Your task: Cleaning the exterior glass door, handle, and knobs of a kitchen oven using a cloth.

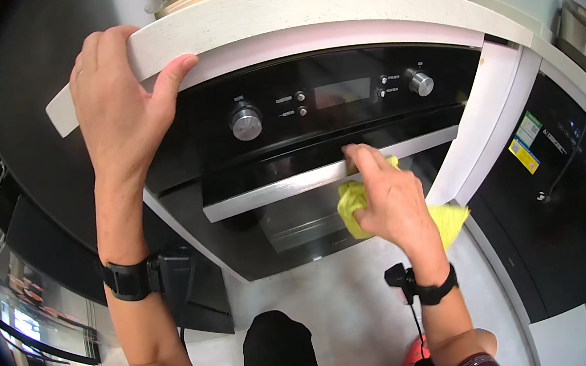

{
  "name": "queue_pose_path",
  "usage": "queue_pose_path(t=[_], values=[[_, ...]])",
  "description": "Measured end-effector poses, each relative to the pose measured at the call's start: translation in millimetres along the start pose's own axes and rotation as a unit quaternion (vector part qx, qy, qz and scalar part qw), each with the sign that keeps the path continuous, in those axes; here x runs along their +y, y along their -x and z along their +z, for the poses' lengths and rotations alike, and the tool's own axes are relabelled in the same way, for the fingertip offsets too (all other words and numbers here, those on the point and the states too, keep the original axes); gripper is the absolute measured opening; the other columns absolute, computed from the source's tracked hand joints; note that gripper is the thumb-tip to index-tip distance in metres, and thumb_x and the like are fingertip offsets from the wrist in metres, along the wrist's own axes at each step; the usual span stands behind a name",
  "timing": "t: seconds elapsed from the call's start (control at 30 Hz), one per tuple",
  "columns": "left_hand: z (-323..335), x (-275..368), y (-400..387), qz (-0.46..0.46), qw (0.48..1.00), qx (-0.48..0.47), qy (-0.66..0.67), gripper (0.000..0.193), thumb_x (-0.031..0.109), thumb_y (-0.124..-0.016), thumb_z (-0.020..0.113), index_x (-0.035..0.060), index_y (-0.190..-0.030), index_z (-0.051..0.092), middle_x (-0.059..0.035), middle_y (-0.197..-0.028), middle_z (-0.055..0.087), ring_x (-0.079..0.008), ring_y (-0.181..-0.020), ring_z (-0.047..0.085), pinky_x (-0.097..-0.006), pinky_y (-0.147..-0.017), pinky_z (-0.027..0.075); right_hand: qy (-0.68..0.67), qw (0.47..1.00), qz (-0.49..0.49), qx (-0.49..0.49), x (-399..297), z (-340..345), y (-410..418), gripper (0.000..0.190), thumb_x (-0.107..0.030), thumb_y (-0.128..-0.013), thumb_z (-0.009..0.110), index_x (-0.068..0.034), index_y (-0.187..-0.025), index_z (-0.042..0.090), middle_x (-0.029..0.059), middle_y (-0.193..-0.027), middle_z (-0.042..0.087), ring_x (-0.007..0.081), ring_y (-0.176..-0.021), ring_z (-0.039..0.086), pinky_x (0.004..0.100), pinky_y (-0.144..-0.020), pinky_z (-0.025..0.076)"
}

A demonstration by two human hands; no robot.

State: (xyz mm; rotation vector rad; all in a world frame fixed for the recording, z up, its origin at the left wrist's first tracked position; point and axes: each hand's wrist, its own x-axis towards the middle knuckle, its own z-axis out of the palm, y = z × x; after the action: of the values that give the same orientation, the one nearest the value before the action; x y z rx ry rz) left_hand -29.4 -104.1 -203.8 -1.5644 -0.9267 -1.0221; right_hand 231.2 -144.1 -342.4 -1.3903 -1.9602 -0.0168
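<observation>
My left hand (120,91) grips the edge of the white countertop (304,8) at the upper left, thumb on the front edge and fingers over the top. Below the counter is a black built-in oven (300,242) with two metal knobs and a small display. My right hand (390,190) holds a yellow-green cloth (448,221) at the right part of the oven door's metal handle (277,187). Its fingertips reach over the handle's upper edge. Part of the cloth is hidden by the palm, and a corner hangs to the right.
Containers stand on the counter at the top. A black appliance (555,216) with stickers and a dangling black cable is at the right. A large dark panel (42,104) lies at the left. My knee (278,349) is low in front of the oven, above the pale floor (336,309).
</observation>
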Motion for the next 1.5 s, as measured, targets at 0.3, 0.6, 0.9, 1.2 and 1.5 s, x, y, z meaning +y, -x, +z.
queue_pose_path(t=[0.3,0.6,0.9,1.2,1.5], values=[[7,0,-1,0.017,0.999,0.01,-0.032,0.057,0.049,-0.071,0.068,0.0016,-0.098,0.05,-0.0119,-0.087,0.047,-0.03,-0.082,0.047,-0.0408,-0.078,0.036,0.001,0.999,0.048,-0.003,7,13,-12,0.043,-0.007,-0.061,0.064,-0.006,-0.103,0.055,0.0159,-0.108,0.049,0.0393,-0.085,0.059,0.045,-0.075,0.049],[12,-3,5,0.015,0.999,-0.013,-0.046,0.058,0.055,-0.077,0.058,0.0026,-0.102,0.05,-0.0122,-0.091,0.045,-0.0299,-0.088,0.045,-0.0417,-0.082,0.033,-0.035,0.996,0.084,0.009,1,12,-12,0.039,-0.007,-0.06,0.063,-0.006,-0.098,0.057,0.0117,-0.102,0.052,0.0352,-0.083,0.059,0.0419,-0.075,0.048],[8,-1,2,0.041,0.997,-0.001,-0.068,0.059,0.055,-0.077,0.058,0.003,-0.103,0.05,-0.0121,-0.089,0.044,-0.0294,-0.088,0.045,-0.0416,-0.083,0.032,-0.101,0.993,0.033,0.055,4,7,-6,0.046,0.003,-0.056,0.058,-0.005,-0.102,0.057,0.012,-0.106,0.051,0.0315,-0.085,0.058,0.0368,-0.075,0.048],[-1,-1,2,-0.007,1.0,-0.019,0.012,0.048,0.036,-0.076,0.066,0.0019,-0.106,0.05,-0.0122,-0.093,0.047,-0.029,-0.091,0.046,-0.0397,-0.084,0.032,-0.176,0.918,0.066,0.348,15,-14,-16,0.03,0.002,-0.076,0.048,-0.002,-0.106,0.048,0.0085,-0.098,0.05,0.0191,-0.09,0.051,0.0296,-0.083,0.042],[-25,-52,24,-0.139,0.988,-0.009,0.065,0.031,0.026,-0.079,0.066,0.0066,-0.101,0.061,-0.0084,-0.092,0.056,-0.0261,-0.088,0.052,-0.0353,-0.081,0.037,-0.336,0.889,0.05,0.308,-5,-5,-32,0.023,-0.005,-0.088,0.049,0.002,-0.109,0.051,0.0072,-0.099,0.055,0.014,-0.091,0.053,0.0271,-0.082,0.042]])
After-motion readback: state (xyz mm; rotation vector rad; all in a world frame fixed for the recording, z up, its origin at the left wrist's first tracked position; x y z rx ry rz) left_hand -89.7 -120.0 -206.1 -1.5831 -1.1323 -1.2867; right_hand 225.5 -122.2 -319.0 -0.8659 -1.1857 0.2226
